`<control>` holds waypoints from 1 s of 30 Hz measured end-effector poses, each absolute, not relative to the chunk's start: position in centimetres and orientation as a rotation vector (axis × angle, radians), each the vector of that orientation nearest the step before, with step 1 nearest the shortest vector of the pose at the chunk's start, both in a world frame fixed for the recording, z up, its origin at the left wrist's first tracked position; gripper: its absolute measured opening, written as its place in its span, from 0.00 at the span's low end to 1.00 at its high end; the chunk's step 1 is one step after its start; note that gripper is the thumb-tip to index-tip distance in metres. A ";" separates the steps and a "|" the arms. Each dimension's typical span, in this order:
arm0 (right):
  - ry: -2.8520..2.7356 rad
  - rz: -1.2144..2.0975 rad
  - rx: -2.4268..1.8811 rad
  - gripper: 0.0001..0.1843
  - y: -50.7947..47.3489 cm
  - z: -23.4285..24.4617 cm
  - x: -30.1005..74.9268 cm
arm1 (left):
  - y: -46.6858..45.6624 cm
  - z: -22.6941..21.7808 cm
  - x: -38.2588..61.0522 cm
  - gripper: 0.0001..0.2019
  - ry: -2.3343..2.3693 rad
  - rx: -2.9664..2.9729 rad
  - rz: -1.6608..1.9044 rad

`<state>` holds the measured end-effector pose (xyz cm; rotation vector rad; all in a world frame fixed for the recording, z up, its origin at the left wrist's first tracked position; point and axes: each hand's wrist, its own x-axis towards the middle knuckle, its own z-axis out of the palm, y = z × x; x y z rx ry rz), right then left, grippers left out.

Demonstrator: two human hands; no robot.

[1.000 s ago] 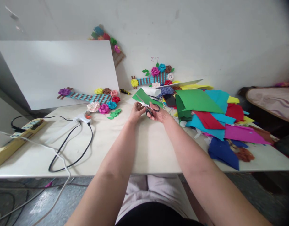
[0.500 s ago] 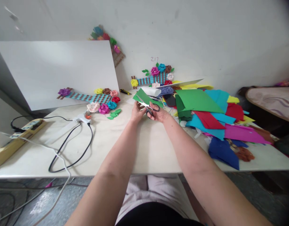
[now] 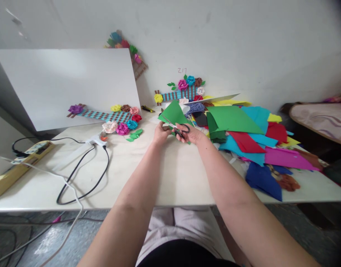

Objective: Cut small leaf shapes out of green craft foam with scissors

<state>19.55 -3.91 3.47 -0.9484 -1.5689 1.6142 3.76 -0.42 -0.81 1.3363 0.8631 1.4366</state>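
Note:
My left hand (image 3: 161, 132) is closed on the lower left edge of a green sheet of craft paper (image 3: 173, 111), held up over the table. In my right hand (image 3: 191, 134) is a pair of scissors (image 3: 184, 128) with black handles, the fingers in its loops. The blades point up and left across the face of the green sheet. Several cut green leaves (image 3: 135, 135) lie left of my hands, beside a striped blue and brown fence piece (image 3: 106, 115) decorated with paper flowers.
Coloured sheets (image 3: 234, 118) are heaped at the right. A second flowered fence (image 3: 176, 94) leans on the wall, near blue yarn (image 3: 195, 107) and a yellow-black cutter (image 3: 147, 108). At left are a white board (image 3: 67, 85), a glue gun (image 3: 96, 140) with cord, and a power strip (image 3: 23, 165).
The green sheet has turned and now shows more of its face, standing higher behind the scissors. My right hand has shifted slightly right with the scissors.

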 end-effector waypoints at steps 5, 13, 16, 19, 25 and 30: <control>-1.620 1.646 -0.929 0.24 -4.0 3.7 19.7 | -0.8 -0.4 3.7 0.23 0.814 1.302 1.420; -1.535 1.746 -1.044 0.24 -3.8 4.5 19.4 | -1.1 -0.4 3.6 0.19 0.802 1.287 1.337; -1.454 1.825 -1.094 0.23 -3.5 4.8 19.6 | -1.3 -0.4 3.7 0.17 0.806 1.294 1.313; -1.406 1.823 -1.124 0.21 -3.3 5.1 19.8 | -1.5 -0.3 3.8 0.15 0.819 1.294 1.293; -1.459 1.810 -1.086 0.19 -3.0 4.7 20.3 | -1.5 -0.4 3.7 0.12 0.884 1.326 1.272; -1.505 1.783 -1.013 0.20 -2.5 2.9 20.6 | -1.2 -1.0 4.0 0.13 0.874 1.299 1.271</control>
